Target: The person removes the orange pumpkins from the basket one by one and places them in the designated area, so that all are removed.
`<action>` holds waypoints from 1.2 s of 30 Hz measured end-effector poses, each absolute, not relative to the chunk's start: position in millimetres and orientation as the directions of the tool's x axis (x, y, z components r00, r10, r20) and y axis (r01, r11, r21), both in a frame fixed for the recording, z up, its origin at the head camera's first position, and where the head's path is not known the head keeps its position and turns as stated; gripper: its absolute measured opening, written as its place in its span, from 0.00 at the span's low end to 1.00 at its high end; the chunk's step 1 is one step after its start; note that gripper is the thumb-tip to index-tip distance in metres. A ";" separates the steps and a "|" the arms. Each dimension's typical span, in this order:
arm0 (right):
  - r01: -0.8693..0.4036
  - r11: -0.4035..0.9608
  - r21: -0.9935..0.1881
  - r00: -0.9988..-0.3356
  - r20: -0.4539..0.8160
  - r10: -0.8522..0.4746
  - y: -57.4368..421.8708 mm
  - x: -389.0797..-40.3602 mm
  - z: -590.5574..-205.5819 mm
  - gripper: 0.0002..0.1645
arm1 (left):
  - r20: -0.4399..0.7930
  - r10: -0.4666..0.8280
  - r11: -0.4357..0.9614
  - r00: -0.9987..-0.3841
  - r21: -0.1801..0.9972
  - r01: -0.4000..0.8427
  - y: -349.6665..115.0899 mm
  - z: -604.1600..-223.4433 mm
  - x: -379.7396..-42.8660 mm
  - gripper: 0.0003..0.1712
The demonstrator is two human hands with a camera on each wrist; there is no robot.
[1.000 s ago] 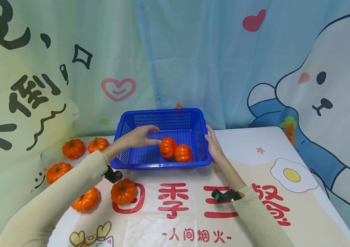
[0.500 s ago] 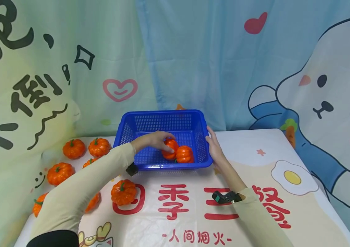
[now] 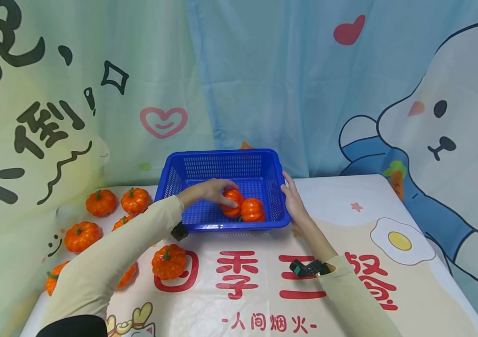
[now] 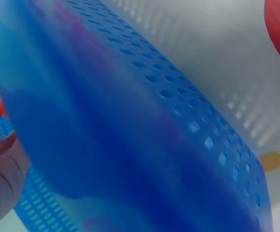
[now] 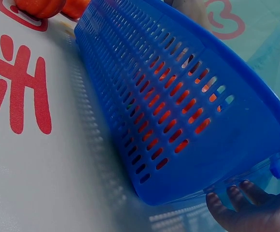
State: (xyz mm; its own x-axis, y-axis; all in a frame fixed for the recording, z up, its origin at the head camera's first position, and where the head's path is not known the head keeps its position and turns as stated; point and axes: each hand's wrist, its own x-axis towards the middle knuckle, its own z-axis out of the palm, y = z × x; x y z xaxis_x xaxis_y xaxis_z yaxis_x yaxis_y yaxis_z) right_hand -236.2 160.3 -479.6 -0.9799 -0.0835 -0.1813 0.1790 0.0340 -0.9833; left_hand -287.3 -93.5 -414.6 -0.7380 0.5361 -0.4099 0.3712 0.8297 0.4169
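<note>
A blue plastic basket (image 3: 217, 226) with slotted walls stands at the back of the table, holding two small orange pumpkins. My left hand (image 3: 215, 191) reaches over the basket's front rim and grips the left pumpkin (image 3: 232, 211), thumb on its near side. Right beside it lies the other pumpkin (image 3: 253, 210), untouched. On the basket's right end is my right hand (image 3: 292, 199), holding the rim; its fingertips (image 5: 235, 194) show against the outer wall in the right wrist view. The basket wall hides most of my left hand (image 4: 2, 179) in the left wrist view.
Several more pumpkins lie on the left of the table, among them a near one (image 3: 169, 262) and a back one (image 3: 101, 203); my left sleeve partly covers some. A printed cloth (image 3: 260, 299) covers the table. Behind the basket hangs a curtain (image 3: 255, 93).
My left hand has moved right and down inside the basket, from beside the left pumpkin to a grip on it. In the last half second both hands have stayed nearly still.
</note>
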 end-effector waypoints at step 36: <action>0.199 0.068 -0.978 -0.974 -0.205 -0.097 155.3 -222.1 -449.3 0.32 | -0.064 0.445 0.459 -0.893 0.873 0.167 -191.8 -369.7 -143.8 0.34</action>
State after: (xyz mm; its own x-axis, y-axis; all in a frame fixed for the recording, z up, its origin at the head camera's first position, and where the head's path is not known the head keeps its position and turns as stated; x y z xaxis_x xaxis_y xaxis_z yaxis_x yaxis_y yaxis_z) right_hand -222.1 155.3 -449.3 -0.9740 -0.0970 -0.2049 0.1989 0.0680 -0.9777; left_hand -143.8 -191.8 -369.7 -0.8934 0.4448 -0.0635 0.1665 0.4591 0.8726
